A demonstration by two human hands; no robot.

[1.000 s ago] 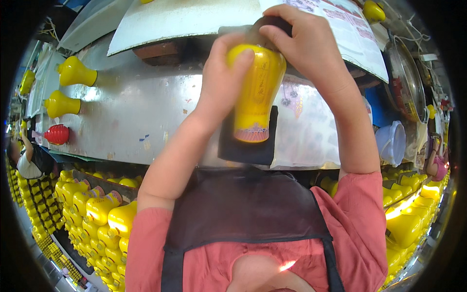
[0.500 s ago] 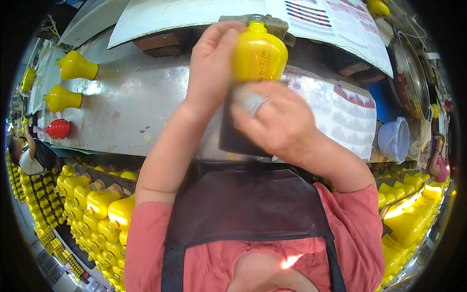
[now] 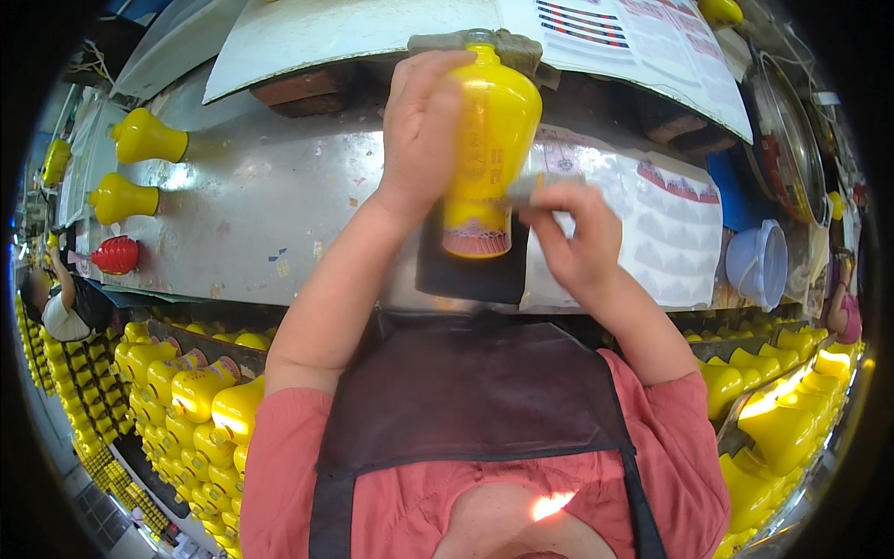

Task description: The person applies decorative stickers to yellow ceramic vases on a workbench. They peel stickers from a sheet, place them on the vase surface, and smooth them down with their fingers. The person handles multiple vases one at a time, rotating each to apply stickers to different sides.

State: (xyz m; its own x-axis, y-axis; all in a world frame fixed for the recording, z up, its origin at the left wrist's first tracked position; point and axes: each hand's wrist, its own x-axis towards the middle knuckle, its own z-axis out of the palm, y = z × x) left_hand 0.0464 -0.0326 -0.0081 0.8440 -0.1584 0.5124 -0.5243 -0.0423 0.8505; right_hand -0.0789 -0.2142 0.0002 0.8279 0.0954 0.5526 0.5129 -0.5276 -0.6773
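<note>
A glossy yellow bottle lies with its neck away from me, resting on a folded grey cloth. Pinkish patterned decoration rings its near end, over a black pad, and faint writing runs along its body. My left hand grips the bottle's left side near the shoulder, its fingers partly smeared by motion. Beside the lower right of the bottle, my right hand pinches a small flat grey piece, too blurred to name. That piece is at or very close to the bottle's side.
White printed sheets lie right of the bottle, by a pale blue bucket. Two yellow bottles and a red object stand at the left. A raised white board borders the far side. Racks of yellow bottles flank me.
My right hand has moved right, off the bottle's near end, uncovering the patterned band. The bottle appears turned, its writing shifted left. My left hand keeps hold and has shifted slightly.
</note>
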